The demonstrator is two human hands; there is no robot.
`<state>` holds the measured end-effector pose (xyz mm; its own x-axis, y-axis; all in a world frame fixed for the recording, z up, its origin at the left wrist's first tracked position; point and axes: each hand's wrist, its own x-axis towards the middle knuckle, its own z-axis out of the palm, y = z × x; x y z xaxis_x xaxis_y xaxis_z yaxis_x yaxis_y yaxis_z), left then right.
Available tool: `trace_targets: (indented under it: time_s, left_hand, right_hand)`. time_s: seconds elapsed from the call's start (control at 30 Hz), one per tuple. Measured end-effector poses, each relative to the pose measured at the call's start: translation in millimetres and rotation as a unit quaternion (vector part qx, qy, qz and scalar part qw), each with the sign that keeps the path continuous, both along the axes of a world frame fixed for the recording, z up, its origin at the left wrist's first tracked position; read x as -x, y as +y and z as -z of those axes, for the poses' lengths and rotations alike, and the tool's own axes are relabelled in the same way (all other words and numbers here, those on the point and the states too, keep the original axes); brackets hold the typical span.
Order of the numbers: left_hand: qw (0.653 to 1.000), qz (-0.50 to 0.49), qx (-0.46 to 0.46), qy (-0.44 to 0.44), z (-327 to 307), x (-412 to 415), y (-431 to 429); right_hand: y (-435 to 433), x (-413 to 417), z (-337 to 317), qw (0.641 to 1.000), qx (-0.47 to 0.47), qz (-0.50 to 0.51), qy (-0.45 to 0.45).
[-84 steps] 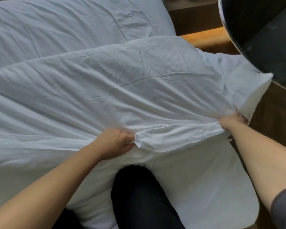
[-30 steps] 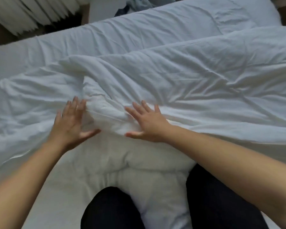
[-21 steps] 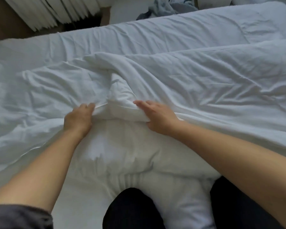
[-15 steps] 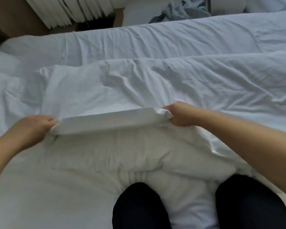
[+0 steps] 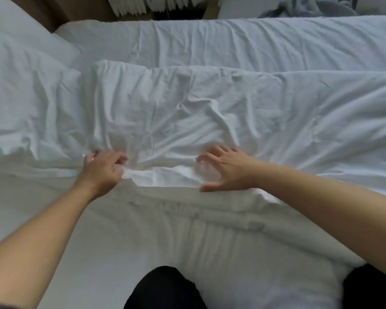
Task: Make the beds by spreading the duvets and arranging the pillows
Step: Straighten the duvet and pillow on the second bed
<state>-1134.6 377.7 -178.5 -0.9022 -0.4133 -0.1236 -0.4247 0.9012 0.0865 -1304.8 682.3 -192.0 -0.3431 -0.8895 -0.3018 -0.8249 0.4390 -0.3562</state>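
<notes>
The white duvet lies rumpled across the bed, stretching away beyond both hands and far out to the right of them. Its turned-back edge runs between the hands. The left hand curls its fingers round that edge, bunching the cloth. The right hand has its fingers spread over the duvet, somewhat blurred. A pillow sits beyond and left of the left hand.
</notes>
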Motion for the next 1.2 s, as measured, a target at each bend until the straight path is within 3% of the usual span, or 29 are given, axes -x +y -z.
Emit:
trace_targets:
  time_s: [0.07, 0.13, 0.27, 0.37, 0.47, 0.57, 0.67, 0.73, 0.8, 0.83, 0.9, 0.97, 1.03, 1.1, 1.2]
  left_hand:
    - [0.986, -0.092, 0.053, 0.129, -12, -16, -30]
    - [0.953, -0.242, 0.103, 0.154, -20, -33, -67]
    - [0.811, -0.569, -0.02, 0.138, -23, -50, -135]
    - [0.723, -0.649, -0.125, 0.2, -19, -57, -184]
    - [0.676, -0.661, -0.217, 0.243, -9, -59, -226]
    - [0.657, -0.647, -0.328, 0.208, 0, -59, -240]
    - [0.639, -0.654, -0.374, 0.152, 23, -67, -250]
    - [0.664, -0.651, -0.316, 0.185, 30, -69, -258]
    - [0.717, -0.631, -0.191, 0.227, 12, -75, -273]
    - [0.726, -0.627, -0.123, 0.254, -6, -80, -284]
    - [0.701, -0.639, -0.037, 0.315, -49, -95, -314]
    - [0.717, -0.649, -0.002, 0.254, -73, -117, -342]
    - [0.752, -0.641, -0.076, 0.135, -69, -133, -344]
    - [0.716, -0.651, -0.231, 0.102, -54, -143, -340]
    - [0.621, -0.658, -0.354, 0.237, -49, -145, -353]
  right_hand:
    - [-54, -7, -2, 0.999, 0.031, -0.01, 0.018]
    - [-112, -16, -4, 0.999, 0.043, -0.011, 0.019]
    - [-213, -35, -7, 0.997, 0.079, -0.016, 0.022]
    - [-271, -44, -10, 0.995, 0.086, -0.019, 0.041]
    - [-312, -43, -8, 0.995, 0.064, -0.027, 0.074]
    - [-336, -39, 1, 0.995, 0.033, -0.03, 0.092]
    - [-350, -36, 11, 0.994, 0.005, -0.038, 0.106]
    - [-355, -35, 16, 0.994, -0.008, -0.04, 0.106]
    - [-356, -35, 15, 0.994, -0.012, -0.038, 0.1]
    - [-355, -34, 13, 0.995, -0.013, -0.038, 0.095]
    - [-355, -33, 11, 0.996, -0.026, -0.035, 0.078]
    - [-355, -37, 13, 0.995, -0.069, -0.034, 0.065]
    - [-361, -45, 22, 0.989, -0.124, -0.045, 0.069]
    - [-371, -53, 25, 0.989, -0.134, -0.038, 0.057]
    - [-391, -59, 13, 0.998, -0.036, -0.01, 0.044]
